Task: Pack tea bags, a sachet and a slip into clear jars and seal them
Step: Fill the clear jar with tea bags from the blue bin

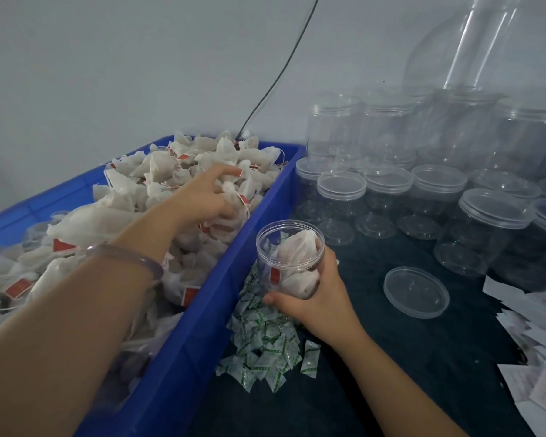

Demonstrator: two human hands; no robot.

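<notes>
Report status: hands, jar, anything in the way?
Left hand gripping tea bags in blue crate. Right hand holds open jar, partly filled. Lid loose on table; nothing between crate and jar.

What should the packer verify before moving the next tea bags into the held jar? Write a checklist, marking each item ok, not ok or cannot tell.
1. Jar held firmly: ok, the right hand grips it, tilted.
2. Jar mouth uncovered: ok, a loose lid lies on the table beside it.
3. Tea bags in hand: ok, the left hand grips some in the blue crate.
4. Room left in jar: ok, clear space shows beside the bags inside.
5. Sachet already inside: cannot tell; green print like the sachet pile shows through the wall.
6. Slip inside: cannot tell; slips lie to the right.
</notes>
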